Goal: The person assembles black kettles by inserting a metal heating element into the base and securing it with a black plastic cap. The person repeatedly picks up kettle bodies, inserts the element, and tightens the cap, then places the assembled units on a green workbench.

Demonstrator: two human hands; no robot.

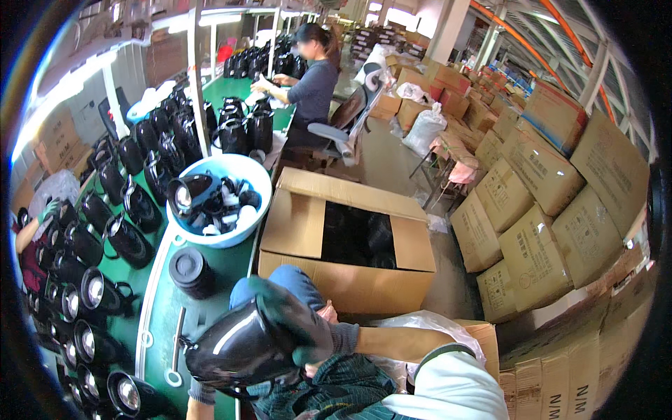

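Note:
A glossy black jug [241,346] lies tilted across my lap at the lower middle. My right hand [297,322], in a dark glove with a grey cuff, is closed over its right end, slightly blurred. Of my left hand, only the grey cuff [202,393] and wrist show below the jug's left end; its fingers are hidden behind the jug. On the green bench [164,294], a long metal tool with a ringed end [176,346] lies just left of the jug. Beyond it stands a round black lidded part [190,271].
A light-blue basin [220,241] holds black and white parts and a jug. Several black jugs [129,241] crowd the bench's left. An open carton [343,283] stands ahead, stacked cartons [532,245] at right. One co-worker [311,91] works farther up; another's gloved hand [49,210] shows at far left.

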